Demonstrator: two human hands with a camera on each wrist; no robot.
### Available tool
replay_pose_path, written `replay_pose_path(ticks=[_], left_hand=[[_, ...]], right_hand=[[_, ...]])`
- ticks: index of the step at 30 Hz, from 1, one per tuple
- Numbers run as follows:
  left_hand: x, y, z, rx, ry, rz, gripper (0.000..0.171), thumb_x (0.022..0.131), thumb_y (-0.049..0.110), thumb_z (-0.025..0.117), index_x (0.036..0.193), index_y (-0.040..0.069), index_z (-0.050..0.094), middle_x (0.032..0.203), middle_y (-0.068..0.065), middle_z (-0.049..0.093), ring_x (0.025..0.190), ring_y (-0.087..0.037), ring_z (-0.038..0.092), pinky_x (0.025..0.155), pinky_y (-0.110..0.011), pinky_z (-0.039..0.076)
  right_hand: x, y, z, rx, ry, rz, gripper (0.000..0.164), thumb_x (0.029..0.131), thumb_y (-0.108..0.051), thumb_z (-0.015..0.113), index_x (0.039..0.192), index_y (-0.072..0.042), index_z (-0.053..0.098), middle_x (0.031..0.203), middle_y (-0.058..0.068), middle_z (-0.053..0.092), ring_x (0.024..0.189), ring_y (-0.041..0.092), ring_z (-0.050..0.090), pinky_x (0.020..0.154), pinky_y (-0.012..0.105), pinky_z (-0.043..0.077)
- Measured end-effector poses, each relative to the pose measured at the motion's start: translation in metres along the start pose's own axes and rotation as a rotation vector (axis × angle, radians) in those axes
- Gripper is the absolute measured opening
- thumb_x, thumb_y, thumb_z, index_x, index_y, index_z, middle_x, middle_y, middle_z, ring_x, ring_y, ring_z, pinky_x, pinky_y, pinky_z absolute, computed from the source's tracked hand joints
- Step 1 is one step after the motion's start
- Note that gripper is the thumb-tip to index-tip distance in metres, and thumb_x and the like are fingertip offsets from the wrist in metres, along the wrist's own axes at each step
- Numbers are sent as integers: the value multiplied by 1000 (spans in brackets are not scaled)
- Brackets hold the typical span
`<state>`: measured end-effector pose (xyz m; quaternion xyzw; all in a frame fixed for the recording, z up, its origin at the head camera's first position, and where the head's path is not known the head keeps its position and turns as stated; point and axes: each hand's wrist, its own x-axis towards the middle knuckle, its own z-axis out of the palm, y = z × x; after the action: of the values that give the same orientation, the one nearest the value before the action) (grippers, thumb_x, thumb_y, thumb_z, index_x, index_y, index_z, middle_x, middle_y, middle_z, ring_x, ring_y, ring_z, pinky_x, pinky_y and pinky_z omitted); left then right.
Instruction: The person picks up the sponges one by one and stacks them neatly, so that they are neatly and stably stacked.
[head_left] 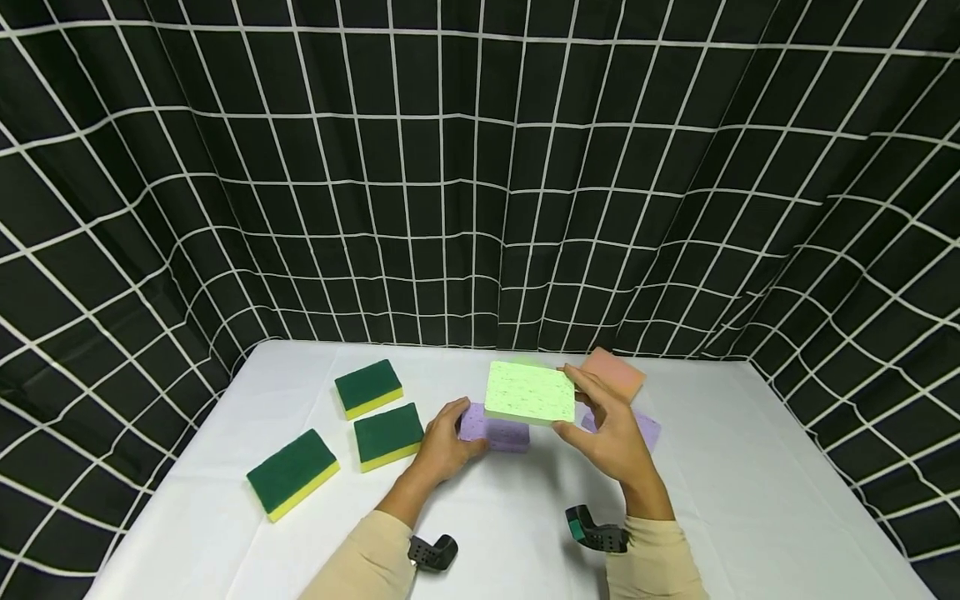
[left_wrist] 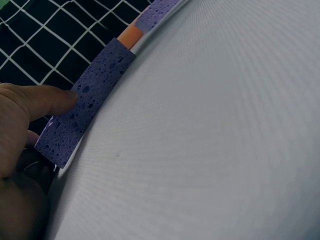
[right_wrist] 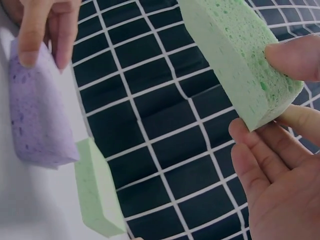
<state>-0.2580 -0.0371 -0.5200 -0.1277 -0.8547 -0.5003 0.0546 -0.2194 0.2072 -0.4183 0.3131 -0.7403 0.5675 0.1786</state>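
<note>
In the head view's lower middle, the right hand point(head_left: 611, 437) pinches the green sponge point(head_left: 528, 392) and the left hand point(head_left: 444, 446) the purple sponge point(head_left: 495, 432), fingers parted to sponge width, both probably light, soft, best held gently near one end.

A pitted, pale green sponge point(head_left: 529, 392) is raised in the right hand point(head_left: 617, 433), gripped by its right end; a pitted purple sponge point(head_left: 495, 432) lies flat, its left end held by the left hand point(head_left: 446, 446).

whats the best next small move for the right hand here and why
Probably lower the raised green sponge toward the white table: the right hand holds it in the air, while the left hand grips a purple sponge at table level.
</note>
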Motion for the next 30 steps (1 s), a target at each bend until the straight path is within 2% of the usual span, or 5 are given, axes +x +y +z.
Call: replay_pose_path(ticks=[6, 9, 20, 27, 30], left_hand=[[0, 1, -1, 8, -4, 0, 73, 75, 12, 83, 135, -9, 47, 139, -19, 46, 130, -36, 40, 107, -44, 31], [1, 1, -1, 4, -2, 1, 73, 76, 13, 83, 135, -9, 47, 139, -19, 46, 130, -36, 40, 107, -44, 31], [-1, 1, -3, -17, 1, -6, 76, 75, 16, 83, 137, -7, 46, 140, -19, 46, 131, -36, 40, 107, -47, 31], [0, 2, -2, -14, -9, -11, 74, 75, 16, 82, 138, -4, 47, 140, -17, 46, 132, -36, 38, 107, -49, 30], [0, 2, -2, -18, -15, -17, 73, 75, 15, 82, 138, 0, 48, 140, -15, 46, 132, -34, 38, 108, -48, 29]], right_hand=[[5, -18, 8, -23, -12, 63, 73, 68, 27, 67, 135, 19, 41, 130, 35, 47, 108, 40, 53, 97, 26, 41], [7, -19, 10, -29, -20, 73, 71, 69, 26, 67, 134, 19, 40, 130, 35, 47, 109, 41, 52, 98, 27, 41], [6, 2, 20, 46, -55, 72, 70, 71, 25, 66, 135, 20, 38, 131, 36, 44, 115, 46, 46, 99, 32, 41], [3, 11, 27, 37, -51, 108, 70, 71, 25, 66, 135, 20, 38, 132, 36, 44, 121, 46, 44, 100, 49, 38], [1, 14, 29, 29, -58, 137, 70, 72, 24, 66, 136, 18, 39, 134, 32, 45, 123, 44, 43, 101, 51, 37]])
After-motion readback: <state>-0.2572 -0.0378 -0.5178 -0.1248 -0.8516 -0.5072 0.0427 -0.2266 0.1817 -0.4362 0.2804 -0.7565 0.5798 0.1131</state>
